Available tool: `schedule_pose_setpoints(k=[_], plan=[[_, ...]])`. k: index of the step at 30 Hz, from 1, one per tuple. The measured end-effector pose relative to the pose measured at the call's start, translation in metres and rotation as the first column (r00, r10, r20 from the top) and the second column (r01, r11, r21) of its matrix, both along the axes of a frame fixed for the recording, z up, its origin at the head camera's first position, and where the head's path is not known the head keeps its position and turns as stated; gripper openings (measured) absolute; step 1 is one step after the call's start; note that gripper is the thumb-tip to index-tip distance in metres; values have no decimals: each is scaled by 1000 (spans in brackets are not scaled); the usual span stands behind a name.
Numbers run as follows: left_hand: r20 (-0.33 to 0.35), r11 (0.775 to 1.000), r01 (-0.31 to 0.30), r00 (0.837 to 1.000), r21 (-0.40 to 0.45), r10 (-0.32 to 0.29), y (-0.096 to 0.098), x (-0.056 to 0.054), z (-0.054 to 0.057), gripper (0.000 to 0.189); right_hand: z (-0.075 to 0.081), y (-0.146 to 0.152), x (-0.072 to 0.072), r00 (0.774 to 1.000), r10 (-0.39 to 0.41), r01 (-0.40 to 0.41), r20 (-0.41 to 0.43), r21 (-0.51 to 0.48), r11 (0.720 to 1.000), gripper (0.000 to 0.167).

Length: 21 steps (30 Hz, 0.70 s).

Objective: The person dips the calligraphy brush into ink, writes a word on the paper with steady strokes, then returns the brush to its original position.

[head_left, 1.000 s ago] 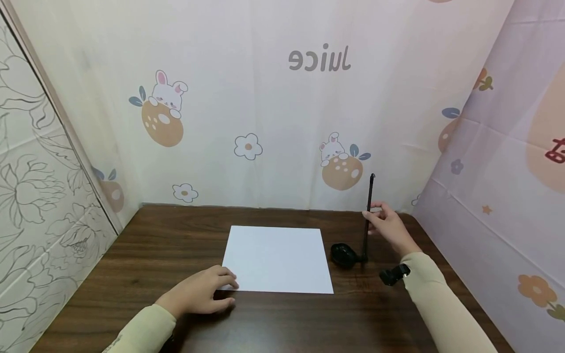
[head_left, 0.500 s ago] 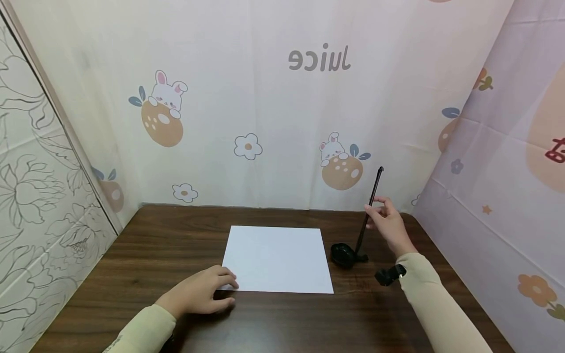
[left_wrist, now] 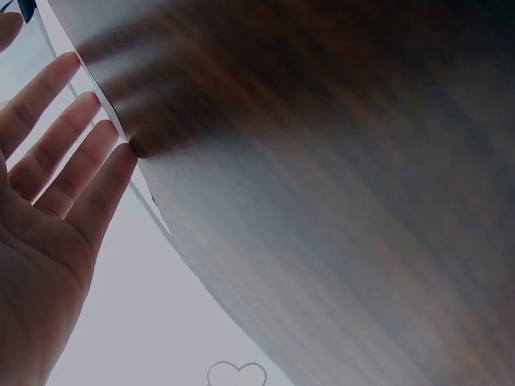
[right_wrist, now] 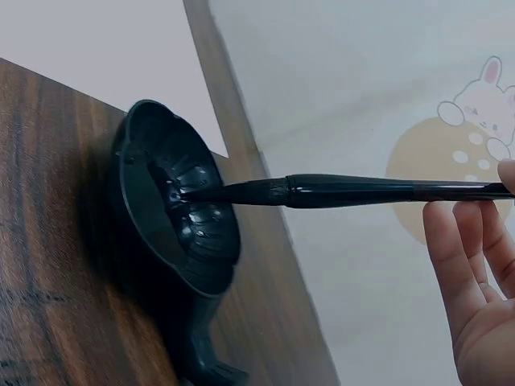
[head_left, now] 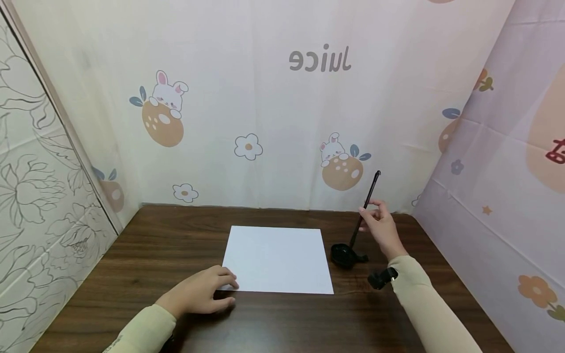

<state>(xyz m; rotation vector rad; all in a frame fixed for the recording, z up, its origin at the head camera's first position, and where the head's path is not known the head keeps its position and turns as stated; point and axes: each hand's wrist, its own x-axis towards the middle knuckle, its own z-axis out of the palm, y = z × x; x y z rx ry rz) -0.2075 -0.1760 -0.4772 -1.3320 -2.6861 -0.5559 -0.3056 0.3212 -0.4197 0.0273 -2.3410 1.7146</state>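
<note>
The brush (right_wrist: 346, 191) has just changed its place. One second ago it stands almost upright, with its lower end by the stem of the dish (head_left: 342, 256); now it leans, its top to the right, and its tip is inside the dish, at the inner wall. The right hand (head_left: 380, 229) has shifted a little to the left with it, and it pinches the handle between thumb and fingers. For the work in hand, I judge this to be the wetting of the hair, or perhaps the wiping of it. The left hand (head_left: 198, 293) has stayed where it was: fingers loose, holding nothing, fingertips resting at the near left corner of the paper (head_left: 278, 260).

The brush is black and slim, and its hair is dark and comes to a point. The dish, also black, has a wavy rim like petals, and some shiny wet spots are inside. It is on the table (head_left: 273, 323), just beside the right edge of the paper, towards the table's right edge. On the white paper I can see no mark.
</note>
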Motion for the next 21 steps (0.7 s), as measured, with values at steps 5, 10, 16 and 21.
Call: schedule_pose_setpoints(k=[5, 10, 16, 21], plan=[[4, 1000, -4, 1000, -4, 4, 0, 0, -1, 26, -4, -5, -1, 1000, 13, -13, 6, 7, 1000, 57], [12, 1000, -3, 1000, -4, 3, 0, -1, -1, 26, -7, -7, -3, 1000, 15, -14, 14, -25, 1000, 48], [0, 1000, -1, 1000, -3, 1, -1, -1, -2, 23, -11, -10, -3, 1000, 22, -21, 10, -25, 999, 49], [-19, 1000, 11, 1000, -9, -11, -1, -3, -3, 22, -16, -9, -3, 1000, 19, -20, 2, 11, 1000, 52]])
